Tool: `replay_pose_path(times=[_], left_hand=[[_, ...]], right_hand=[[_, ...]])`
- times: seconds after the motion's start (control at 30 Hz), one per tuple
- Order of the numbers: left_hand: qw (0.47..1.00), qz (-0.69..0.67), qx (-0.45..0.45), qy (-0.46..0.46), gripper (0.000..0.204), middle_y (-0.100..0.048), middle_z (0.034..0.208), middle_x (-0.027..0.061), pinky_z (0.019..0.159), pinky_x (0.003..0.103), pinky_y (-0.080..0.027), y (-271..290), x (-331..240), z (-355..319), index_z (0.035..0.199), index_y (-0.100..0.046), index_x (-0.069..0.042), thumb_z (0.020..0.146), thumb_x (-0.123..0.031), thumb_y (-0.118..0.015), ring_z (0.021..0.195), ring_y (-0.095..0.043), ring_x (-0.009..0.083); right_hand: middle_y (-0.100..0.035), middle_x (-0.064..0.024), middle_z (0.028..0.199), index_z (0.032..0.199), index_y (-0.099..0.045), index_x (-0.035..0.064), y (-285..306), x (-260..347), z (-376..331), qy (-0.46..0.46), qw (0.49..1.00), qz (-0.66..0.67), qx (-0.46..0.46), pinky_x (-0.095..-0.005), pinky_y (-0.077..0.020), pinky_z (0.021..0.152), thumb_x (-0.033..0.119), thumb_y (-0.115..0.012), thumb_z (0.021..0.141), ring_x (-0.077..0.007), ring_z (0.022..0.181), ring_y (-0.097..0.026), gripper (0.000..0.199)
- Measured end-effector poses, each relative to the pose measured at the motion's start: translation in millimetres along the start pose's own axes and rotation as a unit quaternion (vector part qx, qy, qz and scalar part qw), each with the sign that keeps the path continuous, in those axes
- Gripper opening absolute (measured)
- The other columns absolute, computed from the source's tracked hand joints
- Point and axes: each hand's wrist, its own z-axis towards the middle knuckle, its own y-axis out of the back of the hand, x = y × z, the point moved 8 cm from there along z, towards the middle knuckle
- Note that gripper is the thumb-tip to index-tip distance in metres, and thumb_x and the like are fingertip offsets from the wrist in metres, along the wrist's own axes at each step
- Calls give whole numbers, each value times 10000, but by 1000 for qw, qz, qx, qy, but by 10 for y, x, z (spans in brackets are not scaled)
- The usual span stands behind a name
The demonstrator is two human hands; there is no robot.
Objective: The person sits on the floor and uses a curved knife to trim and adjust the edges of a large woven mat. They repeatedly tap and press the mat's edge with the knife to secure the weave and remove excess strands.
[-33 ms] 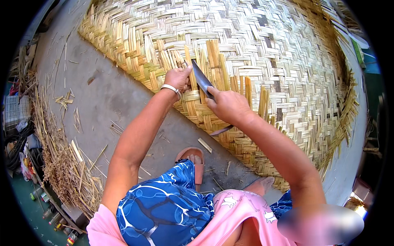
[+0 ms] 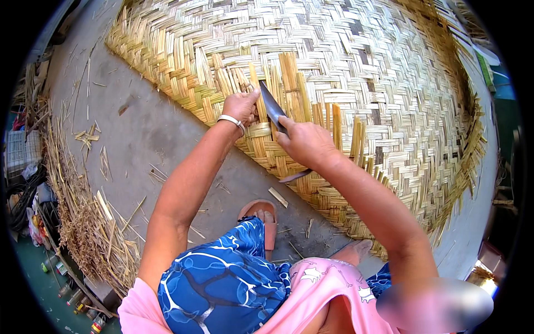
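Two hands work at the near edge of a big woven bamboo mat (image 2: pixel 356 72) lying on grey concrete floor (image 2: pixel 144 139). Left hand (image 2: pixel 240 107): forearm comes up from lower left, wrist with a pale bracelet (image 2: pixel 231 121), fingers curled and pressing on the loose upright bamboo strips (image 2: pixel 289 83) at the mat's edge, thumb side touching the blade. Right hand (image 2: pixel 305 143): forearm enters from lower right, angled up-left, fingers wrapped tight round the handle of a knife (image 2: pixel 272 106), index finger stretched along the blade's back. Knife sits between both hands, over the mat's edge. Long axis runs diagonal: dark blade tip points up-left toward the strip ends, handle butt (image 2: pixel 295 177) sticks out below the right fist, pointing down-right. Blade's broad face is toward the camera; can't tell if the edge is actually in a strip. Loose strips stand roughly vertical in the picture, fanning out from the weave, unwoven ends toward the far side. Sandalled foot (image 2: pixel 261 214) rests on the floor just beside the mat's edge, below the hands. Offcuts and bamboo shavings (image 2: pixel 83 222) heaped well off to the left.
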Motion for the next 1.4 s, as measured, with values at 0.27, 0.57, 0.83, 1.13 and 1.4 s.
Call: replay_pose_path(times=[0.27, 0.57, 0.83, 1.13, 1.4], left_hand=[[994, -71, -19, 82, 265, -437, 517, -47, 336, 236, -253, -29, 102, -91, 719, -473, -145, 894, -226, -654, 365, -388, 66], [919, 376, -50, -108, 355, -618, 584, 71, 417, 298, -453, 56, -237, -158, 659, -588, -59, 842, -336, -715, 465, -595, 178], [780, 580, -122, -198, 415, -660, 697, 131, 579, 406, -476, 122, -338, -136, 702, -628, -76, 765, -472, -735, 629, -632, 282], [861, 464, -81, -193, 344, -647, 712, 99, 627, 355, -498, 286, -292, -110, 772, -597, -62, 748, -358, -769, 653, -621, 228], [823, 525, -163, -144, 393, -684, 847, 166, 720, 427, -507, 243, -294, -211, 850, -572, -75, 701, -391, -753, 797, -659, 334]], right_hand=[[-692, -158, 860, 1123, -551, 131, -54, 73, 23, -10, 999, -20, -26, -478, -536, 701, 337, -491, 923, -345, 823, -676, 294], [-700, -137, 870, 1163, -550, 111, -72, 94, 45, 7, 998, -55, -22, -447, -549, 698, 301, -482, 924, -314, 824, -687, 313], [-684, -137, 760, 1363, -453, 121, -116, -24, -278, 4, 994, -107, 23, -447, -531, 597, 302, -470, 922, -304, 681, -677, 477], [-667, -109, 676, 1288, -551, 142, 211, -425, -1322, 35, 987, -151, 51, -430, -502, 521, 291, -518, 896, -298, 597, -659, 421], [-624, -82, 598, 1336, -520, 171, 222, -306, -1505, 78, 965, -231, 92, -416, -471, 469, 289, -576, 857, -271, 531, -636, 496]])
